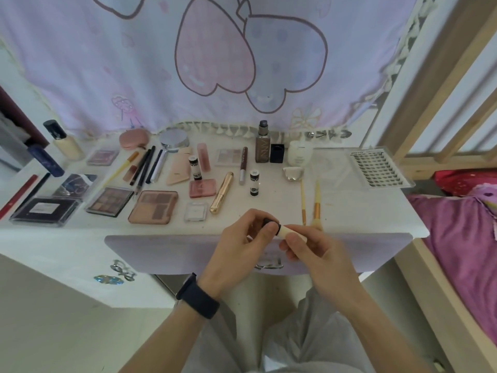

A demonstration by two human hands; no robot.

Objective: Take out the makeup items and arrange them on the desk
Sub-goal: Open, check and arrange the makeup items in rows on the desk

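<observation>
Head view: the left hand (239, 243) pinches the black cap of a small cream tube (293, 232), and the right hand (320, 254) grips its pale body, just above the front edge of the table (349, 211). On the table, a brown bottle (262, 154) reads "UNNY" and a clear lash tray (379, 168) reads "XOYO". Two black-and-white tubes (254, 182) carry print too small to read. Two yellow-handled brushes (303, 203) lie near the hands.
</observation>
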